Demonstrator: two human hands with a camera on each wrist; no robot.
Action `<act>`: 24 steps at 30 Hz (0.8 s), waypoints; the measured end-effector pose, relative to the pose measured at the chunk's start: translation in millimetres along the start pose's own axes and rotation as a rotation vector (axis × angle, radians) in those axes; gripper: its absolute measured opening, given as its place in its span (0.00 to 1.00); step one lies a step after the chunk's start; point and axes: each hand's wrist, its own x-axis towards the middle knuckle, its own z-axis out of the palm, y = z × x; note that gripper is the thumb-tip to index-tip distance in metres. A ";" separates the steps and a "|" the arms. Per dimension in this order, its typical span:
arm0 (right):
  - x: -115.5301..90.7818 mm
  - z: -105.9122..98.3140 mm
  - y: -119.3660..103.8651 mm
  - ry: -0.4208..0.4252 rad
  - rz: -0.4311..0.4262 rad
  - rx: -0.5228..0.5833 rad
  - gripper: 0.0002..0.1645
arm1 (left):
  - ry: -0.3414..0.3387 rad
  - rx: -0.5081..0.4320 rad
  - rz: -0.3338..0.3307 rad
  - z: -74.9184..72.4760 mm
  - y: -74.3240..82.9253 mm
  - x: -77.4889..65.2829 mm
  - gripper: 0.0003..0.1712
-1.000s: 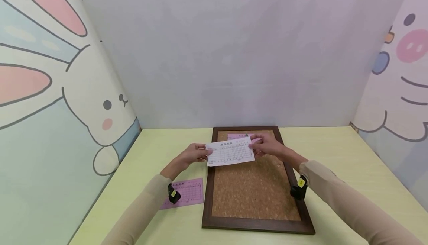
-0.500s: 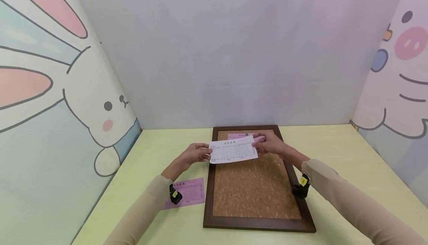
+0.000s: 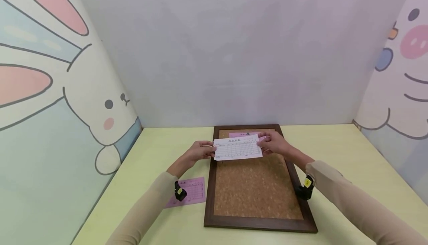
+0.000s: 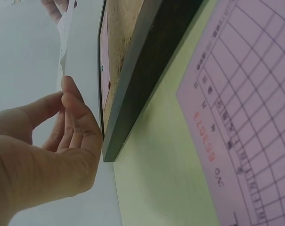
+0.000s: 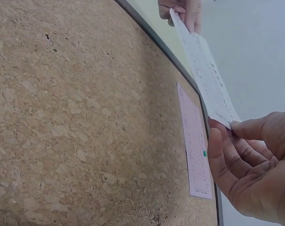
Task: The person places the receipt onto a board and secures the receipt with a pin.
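Both hands hold a white printed form in the air above the upper part of a framed cork board. My left hand pinches its left edge between thumb and fingers. On the opposite edge, my right hand pinches the paper the same way. Behind the white form, a pink printed form lies on the cork near the far end, with a green pin on it. In the head view the white form and right hand cover most of that pink sheet.
Another pink form lies on the pale yellow table, left of the board and partly under the left forearm. The board's dark wood frame rises above the tabletop. A grey wall stands behind, with cartoon side walls.
The white form has shifted a little to the right and become more level, both hands moving with it. Their pinch on its edges is unchanged.
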 end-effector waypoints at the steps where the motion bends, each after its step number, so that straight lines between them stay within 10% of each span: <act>1: -0.3 -0.6 0.1 0.003 0.005 0.000 0.27 | 0.001 -0.001 0.002 0.8 0.4 -0.4 0.16; 24: -7.3 -11.6 6.6 -0.003 0.026 0.018 0.24 | 0.014 -0.030 0.027 14.3 3.8 6.0 0.16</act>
